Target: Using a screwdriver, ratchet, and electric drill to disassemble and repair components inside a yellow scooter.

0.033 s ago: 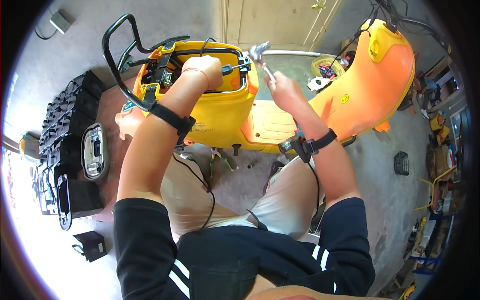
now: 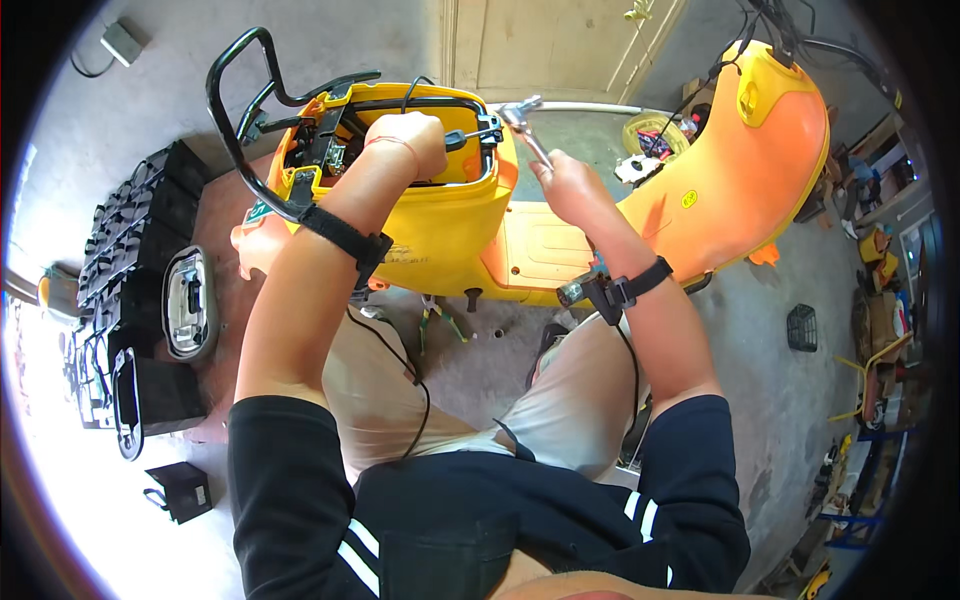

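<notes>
My left hand [image 2: 405,145] is closed round a black-handled tool [image 2: 458,138], probably a screwdriver, whose tip reaches the right end of the black frame in the yellow scooter's open seat compartment [image 2: 420,215]. My right hand [image 2: 570,185] grips a shiny metal hammer-like tool [image 2: 535,140] by its shaft, its head raised just right of the compartment, near the end of the left-hand tool. Inside the compartment are black parts and fittings [image 2: 330,150]. A black tubular rail [image 2: 230,140] rises at its left.
Black battery cases [image 2: 130,240] and a grey-rimmed lid [image 2: 190,300] lie at the left. Green-handled pliers [image 2: 440,320] are on the floor below the scooter, a black basket [image 2: 802,327] at the right. Cluttered shelving [image 2: 880,310] lines the right side; a door [image 2: 530,45] stands behind.
The head of the tool in my right hand has tipped slightly down and to the right, with my right hand a little lower. My left hand looks unmoved.
</notes>
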Demonstrator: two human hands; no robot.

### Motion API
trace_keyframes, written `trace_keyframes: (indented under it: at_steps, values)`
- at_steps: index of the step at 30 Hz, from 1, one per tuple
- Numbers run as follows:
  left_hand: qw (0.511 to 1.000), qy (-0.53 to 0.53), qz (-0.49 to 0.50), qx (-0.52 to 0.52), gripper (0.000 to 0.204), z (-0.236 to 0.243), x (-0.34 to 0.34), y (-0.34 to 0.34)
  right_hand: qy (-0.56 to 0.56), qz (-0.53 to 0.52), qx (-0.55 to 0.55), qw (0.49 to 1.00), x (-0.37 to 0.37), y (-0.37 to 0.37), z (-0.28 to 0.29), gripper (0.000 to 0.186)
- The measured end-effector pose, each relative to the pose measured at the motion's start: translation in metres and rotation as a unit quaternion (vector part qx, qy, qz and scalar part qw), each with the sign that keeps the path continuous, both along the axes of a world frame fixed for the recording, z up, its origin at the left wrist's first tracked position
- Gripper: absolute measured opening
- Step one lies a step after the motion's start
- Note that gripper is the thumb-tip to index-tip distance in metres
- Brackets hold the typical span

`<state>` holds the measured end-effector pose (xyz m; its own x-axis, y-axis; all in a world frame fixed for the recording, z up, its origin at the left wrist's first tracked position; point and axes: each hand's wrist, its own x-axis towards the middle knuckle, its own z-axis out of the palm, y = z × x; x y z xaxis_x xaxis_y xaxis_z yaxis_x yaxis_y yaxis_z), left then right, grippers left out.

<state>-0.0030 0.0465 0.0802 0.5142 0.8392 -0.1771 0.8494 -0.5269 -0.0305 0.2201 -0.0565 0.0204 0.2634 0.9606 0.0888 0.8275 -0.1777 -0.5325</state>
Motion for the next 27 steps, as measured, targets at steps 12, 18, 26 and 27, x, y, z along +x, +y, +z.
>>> trace_keyframes:
  at_steps: [12, 18, 26, 27]
  values:
    - [1.0, -0.005, -0.012, 0.009, 0.03, -0.001, -0.003, 0.0, 0.019, -0.029, 0.07, 0.997, -0.011, -0.002, 0.005, 0.039]
    - [1.0, 0.003, -0.012, 0.009, 0.029, -0.001, -0.002, 0.003, -0.03, -0.045, 0.044, 0.998, 0.0, -0.006, 0.02, 0.041]
    - [0.999, 0.008, -0.032, 0.015, 0.029, 0.004, 0.003, 0.004, -0.093, -0.041, 0.036, 0.994, -0.01, -0.012, 0.004, 0.036]
    - [0.999, 0.01, -0.037, 0.014, 0.03, 0.005, 0.004, 0.005, -0.104, -0.01, -0.032, 0.994, -0.009, -0.012, -0.004, 0.034]
